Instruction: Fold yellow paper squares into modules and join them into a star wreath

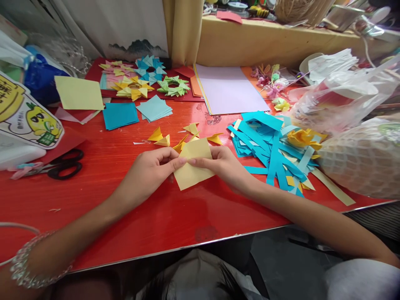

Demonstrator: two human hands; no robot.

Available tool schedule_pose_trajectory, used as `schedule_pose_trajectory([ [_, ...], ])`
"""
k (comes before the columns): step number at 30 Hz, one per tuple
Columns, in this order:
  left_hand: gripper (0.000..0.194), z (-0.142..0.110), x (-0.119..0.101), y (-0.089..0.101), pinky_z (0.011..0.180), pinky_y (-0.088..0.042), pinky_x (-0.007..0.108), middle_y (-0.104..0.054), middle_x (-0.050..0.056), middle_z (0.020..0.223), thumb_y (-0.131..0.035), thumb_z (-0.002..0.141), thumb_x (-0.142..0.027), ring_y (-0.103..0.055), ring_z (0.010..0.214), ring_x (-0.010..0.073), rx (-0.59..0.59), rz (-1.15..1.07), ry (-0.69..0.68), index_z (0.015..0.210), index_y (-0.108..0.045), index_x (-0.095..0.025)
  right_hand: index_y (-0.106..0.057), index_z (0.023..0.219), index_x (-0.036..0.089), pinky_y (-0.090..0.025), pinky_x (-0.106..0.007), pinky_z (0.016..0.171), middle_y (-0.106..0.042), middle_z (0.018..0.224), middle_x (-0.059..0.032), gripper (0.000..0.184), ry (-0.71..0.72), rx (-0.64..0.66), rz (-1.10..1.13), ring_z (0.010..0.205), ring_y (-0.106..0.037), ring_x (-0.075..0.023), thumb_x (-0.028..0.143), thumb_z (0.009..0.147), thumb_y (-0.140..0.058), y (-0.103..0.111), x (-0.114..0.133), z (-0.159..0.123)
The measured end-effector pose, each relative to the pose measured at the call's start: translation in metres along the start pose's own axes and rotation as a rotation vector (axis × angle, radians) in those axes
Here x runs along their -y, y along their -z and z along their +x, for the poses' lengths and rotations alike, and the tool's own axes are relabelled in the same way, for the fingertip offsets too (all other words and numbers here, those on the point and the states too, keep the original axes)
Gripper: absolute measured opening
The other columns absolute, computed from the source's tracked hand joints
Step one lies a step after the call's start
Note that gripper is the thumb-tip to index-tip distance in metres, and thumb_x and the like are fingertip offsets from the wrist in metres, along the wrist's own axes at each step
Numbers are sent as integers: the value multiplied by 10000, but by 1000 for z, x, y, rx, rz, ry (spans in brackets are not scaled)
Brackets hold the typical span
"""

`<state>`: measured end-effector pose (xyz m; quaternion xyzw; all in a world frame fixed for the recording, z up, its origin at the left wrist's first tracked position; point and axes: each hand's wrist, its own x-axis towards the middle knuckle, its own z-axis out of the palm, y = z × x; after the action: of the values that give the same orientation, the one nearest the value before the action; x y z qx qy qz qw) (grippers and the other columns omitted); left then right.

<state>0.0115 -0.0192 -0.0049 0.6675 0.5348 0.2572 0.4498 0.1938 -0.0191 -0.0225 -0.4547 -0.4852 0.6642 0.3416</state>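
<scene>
A square sheet of pale yellow paper is held above the red table between both hands. My left hand pinches its left edge between thumb and fingers. On the other side, my right hand grips the sheet, its thumb lying across the front and its fingers mostly behind. The two thumb tips nearly meet near the middle of the left part. Just beyond the sheet lie several small folded yellow paper pieces, some partly hidden by it.
Blue paper stacks, a yellow stack and folded paper rings lie farther back. Black-handled scissors rest at left. Blue paper strips pile up at right, beside a netted bag. Lilac sheets lie at the back.
</scene>
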Motion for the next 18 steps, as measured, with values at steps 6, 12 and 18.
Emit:
schedule_pose_trajectory([
  [6, 190, 3, 6, -1, 589, -408, 218, -600, -12, 720, -598, 807, -373, -537, 639, 115, -34, -163, -10, 760, -641, -194, -644, 808, 151, -397, -218, 525, -616, 762, -26, 264, 154, -89, -134, 645, -544, -111, 407, 749, -666, 3, 1, 1],
  [12, 146, 2, 4, 1, 582, -425, 219, -599, -7, 717, -644, 773, -316, -544, 631, 111, -52, -312, -6, 696, -639, -193, -674, 762, 211, -358, -246, 548, -602, 731, -4, 229, 555, -225, -577, 620, -451, -105, 307, 883, -504, 5, -1, -4],
  [18, 184, 1, 1, 2, 576, -431, 221, -574, -9, 678, -638, 776, -312, -541, 624, 114, -42, -355, 7, 644, -614, -185, -603, 1213, 265, -377, -255, 555, -551, 667, 23, 381, 450, -256, -451, 579, -418, -99, 310, 836, -564, 4, 2, -3],
])
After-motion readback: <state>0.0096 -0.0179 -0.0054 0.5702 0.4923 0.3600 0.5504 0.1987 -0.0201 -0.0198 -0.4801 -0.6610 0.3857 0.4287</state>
